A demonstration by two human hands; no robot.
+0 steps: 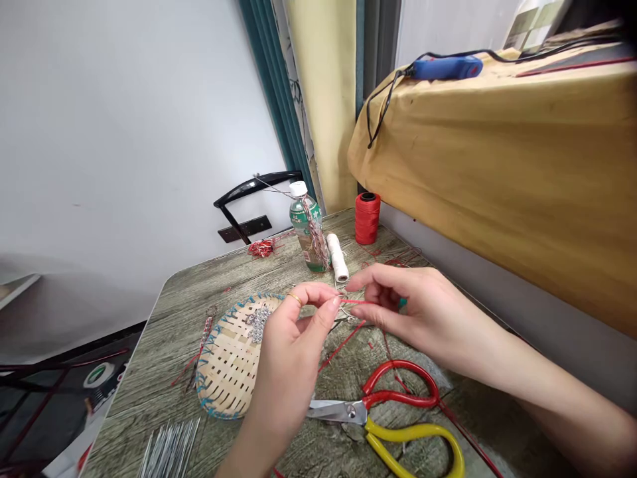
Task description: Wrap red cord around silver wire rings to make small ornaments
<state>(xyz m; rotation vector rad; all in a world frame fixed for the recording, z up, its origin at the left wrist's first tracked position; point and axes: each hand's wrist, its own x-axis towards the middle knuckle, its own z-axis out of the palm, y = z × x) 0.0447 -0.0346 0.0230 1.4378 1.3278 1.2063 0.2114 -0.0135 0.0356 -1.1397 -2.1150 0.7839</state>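
My left hand (293, 345) and my right hand (413, 309) meet above the middle of the wooden table (164, 318). Both pinch a thin red cord (351, 302) stretched between their fingertips, with a small metal piece at the left fingertips that I cannot make out. A ring sits on a left finger. More red cord trails down from the hands toward the table. Just left of my left hand lies a woven bamboo tray (231, 365) with blue edging and small silver pieces in it.
Scissors with red and yellow handles (398, 418) lie near the front. A plastic bottle (308, 226), a white thread spool (338, 257) and a red thread spool (367, 218) stand at the back. Metal needles (169, 451) lie front left. A yellow-covered surface with a blue tool (445, 66) rises right.
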